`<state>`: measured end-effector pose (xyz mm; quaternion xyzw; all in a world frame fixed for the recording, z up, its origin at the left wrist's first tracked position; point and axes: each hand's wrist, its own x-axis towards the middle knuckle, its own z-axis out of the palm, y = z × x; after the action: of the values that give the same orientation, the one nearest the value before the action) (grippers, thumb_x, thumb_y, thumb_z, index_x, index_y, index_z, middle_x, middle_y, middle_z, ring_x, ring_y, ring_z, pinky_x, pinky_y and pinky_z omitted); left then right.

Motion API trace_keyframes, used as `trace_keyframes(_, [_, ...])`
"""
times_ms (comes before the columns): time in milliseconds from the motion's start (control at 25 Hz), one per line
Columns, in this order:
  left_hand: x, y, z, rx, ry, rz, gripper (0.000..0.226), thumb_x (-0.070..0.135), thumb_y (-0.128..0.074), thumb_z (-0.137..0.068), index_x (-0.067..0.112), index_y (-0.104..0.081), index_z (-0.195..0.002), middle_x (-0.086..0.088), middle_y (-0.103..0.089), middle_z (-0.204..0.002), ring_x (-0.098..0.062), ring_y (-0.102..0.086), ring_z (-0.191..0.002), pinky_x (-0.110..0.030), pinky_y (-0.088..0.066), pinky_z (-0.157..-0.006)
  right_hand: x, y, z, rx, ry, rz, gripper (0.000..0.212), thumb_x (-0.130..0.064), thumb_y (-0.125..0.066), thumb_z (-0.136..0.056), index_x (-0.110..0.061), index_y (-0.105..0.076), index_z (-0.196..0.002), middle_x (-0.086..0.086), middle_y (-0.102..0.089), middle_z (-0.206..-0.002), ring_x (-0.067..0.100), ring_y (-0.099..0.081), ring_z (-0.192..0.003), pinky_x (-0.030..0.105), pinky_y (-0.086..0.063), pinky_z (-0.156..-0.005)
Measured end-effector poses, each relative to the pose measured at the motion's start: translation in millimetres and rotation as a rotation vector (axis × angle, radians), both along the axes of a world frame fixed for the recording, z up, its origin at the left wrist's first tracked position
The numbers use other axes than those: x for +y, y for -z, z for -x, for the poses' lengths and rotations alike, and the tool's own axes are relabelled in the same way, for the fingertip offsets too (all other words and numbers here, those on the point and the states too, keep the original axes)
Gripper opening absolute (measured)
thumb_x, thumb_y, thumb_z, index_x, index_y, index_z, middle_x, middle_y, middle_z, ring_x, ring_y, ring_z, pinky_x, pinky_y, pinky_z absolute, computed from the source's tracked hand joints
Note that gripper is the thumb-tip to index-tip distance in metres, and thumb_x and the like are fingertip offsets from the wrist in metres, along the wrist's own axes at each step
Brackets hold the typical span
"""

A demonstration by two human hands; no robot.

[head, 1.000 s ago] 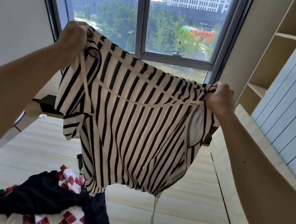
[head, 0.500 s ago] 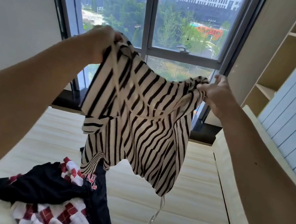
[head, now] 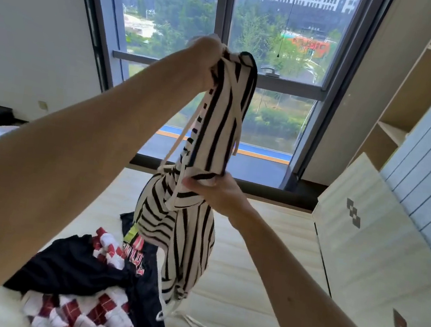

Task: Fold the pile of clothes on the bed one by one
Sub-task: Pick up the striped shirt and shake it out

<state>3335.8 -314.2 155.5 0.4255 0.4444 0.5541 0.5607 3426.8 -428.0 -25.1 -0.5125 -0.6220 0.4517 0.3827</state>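
Note:
A black-and-white striped garment (head: pixel 212 140) hangs bunched and vertical in the air over the bed. My left hand (head: pixel 206 59) grips its top end, raised high in front of the window. My right hand (head: pixel 221 192) pinches the garment lower down, about at its middle, and the rest droops below toward the mattress. Thin white drawstrings dangle from it. Below on the bed (head: pixel 245 293) lies the pile: a black garment (head: pixel 73 268) with red lettering and a red-and-white checked garment (head: pixel 82 314).
A large window (head: pixel 286 76) with a dark sill stands straight ahead beyond the bed. On the right are a cream padded headboard panel (head: pixel 379 258), a pale blue slatted wall and open wooden shelves (head: pixel 416 81). A white wall is at the left.
The garment was spread wide between both hands; now it is gathered into a narrow vertical bundle. My right hand dropped below my left, and my left hand moved to the centre.

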Motion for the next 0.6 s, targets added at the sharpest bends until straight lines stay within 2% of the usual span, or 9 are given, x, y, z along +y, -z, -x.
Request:
trace_keyframes(80, [2, -3, 6, -0.008, -0.023, -0.035, 0.034, 0.005, -0.029, -0.104, 0.008, -0.047, -0.074, -0.003, -0.049, -0.055, -0.015, -0.045, -0.053, -0.035, -0.05, -0.079, 9, -1, -7, 0.205, 0.155, 0.034, 0.016, -0.015, -0.062, -0.097, -0.028, -0.064, -0.107, -0.001, -0.07, -0.104, 0.013, -0.068, -0.099, 0.036, -0.058, -0.092])
trace_keyframes(120, [5, -7, 12, -0.031, -0.061, -0.02, 0.03, 0.007, -0.032, -0.103, 0.009, -0.048, -0.077, -0.003, -0.049, -0.052, -0.016, -0.046, -0.053, -0.036, -0.05, -0.078, 13, -3, -11, 0.248, 0.223, 0.038, 0.018, -0.013, -0.054, -0.1, -0.024, -0.064, -0.11, 0.003, -0.07, -0.106, 0.02, -0.068, -0.103, 0.04, -0.058, -0.093])
trace_keyframes(200, [10, -10, 31, -0.008, -0.164, -0.013, 0.025, 0.008, -0.038, -0.099, 0.011, -0.052, -0.077, -0.003, -0.049, -0.054, -0.019, -0.049, -0.056, -0.037, -0.05, -0.073, 20, -15, -19, 0.265, 0.347, 0.025, 0.029, -0.006, -0.041, -0.102, -0.023, -0.065, -0.101, 0.003, -0.07, -0.098, 0.024, -0.068, -0.1, 0.042, -0.057, -0.092])
trace_keyframes(240, [10, -8, 41, 0.08, -0.177, -0.027, 0.023, 0.01, -0.042, -0.098, 0.012, -0.055, -0.079, -0.003, -0.052, -0.061, -0.02, -0.053, -0.062, -0.036, -0.052, -0.072, 23, -25, -23, 0.294, 0.391, -0.006, 0.034, -0.004, -0.039, -0.101, -0.025, -0.064, -0.094, 0.001, -0.071, -0.091, 0.024, -0.069, -0.096, 0.039, -0.058, -0.087])
trace_keyframes(320, [4, -2, 52, 0.416, -0.198, -0.05, 0.015, 0.019, -0.048, -0.098, 0.012, -0.062, -0.1, -0.005, -0.062, -0.084, -0.022, -0.061, -0.082, -0.034, -0.056, -0.072, 30, -50, -31, 0.35, 0.398, -0.126, 0.035, -0.003, -0.042, -0.099, -0.025, -0.067, -0.089, -0.005, -0.073, -0.082, 0.017, -0.07, -0.084, 0.031, -0.058, -0.077])
trace_keyframes(400, [-1, 9, 59, 0.782, -0.251, -0.166, 0.037, 0.04, -0.055, -0.094, 0.013, -0.058, -0.119, -0.01, -0.063, -0.114, -0.023, -0.059, -0.102, -0.035, -0.052, -0.082, 36, -71, -33, 0.318, 0.361, -0.241, 0.033, -0.004, -0.045, -0.098, -0.024, -0.07, -0.088, -0.004, -0.075, -0.08, 0.015, -0.072, -0.079, 0.035, -0.059, -0.078])
trace_keyframes(440, [-4, 15, 59, 0.882, -0.233, -0.31, 0.05, 0.052, -0.057, -0.089, 0.015, -0.055, -0.123, -0.011, -0.06, -0.125, -0.023, -0.057, -0.112, -0.038, -0.05, -0.091, 39, -81, -32, 0.289, 0.326, -0.281, 0.032, -0.004, -0.045, -0.097, -0.022, -0.071, -0.088, 0.0, -0.076, -0.082, 0.017, -0.072, -0.079, 0.038, -0.059, -0.079])
trace_keyframes(520, [-20, 25, 51, 0.928, 0.139, -0.579, 0.068, 0.065, -0.059, -0.083, 0.021, -0.05, -0.134, -0.006, -0.052, -0.139, -0.02, -0.052, -0.125, -0.041, -0.047, -0.103, 42, -96, -26, 0.229, 0.229, -0.339, 0.029, 0.002, -0.046, -0.094, -0.015, -0.069, -0.088, 0.006, -0.073, -0.08, 0.018, -0.071, -0.073, 0.036, -0.059, -0.07])
trace_keyframes(600, [-37, 34, 39, 1.021, 0.505, -0.648, 0.078, 0.062, -0.069, -0.081, 0.026, -0.042, -0.146, -0.002, -0.052, -0.141, -0.011, -0.054, -0.123, -0.03, -0.048, -0.101, 45, -110, -26, 0.14, 0.186, -0.409, 0.024, 0.001, -0.051, -0.091, -0.014, -0.07, -0.092, 0.007, -0.072, -0.08, 0.018, -0.07, -0.072, 0.036, -0.057, -0.066])
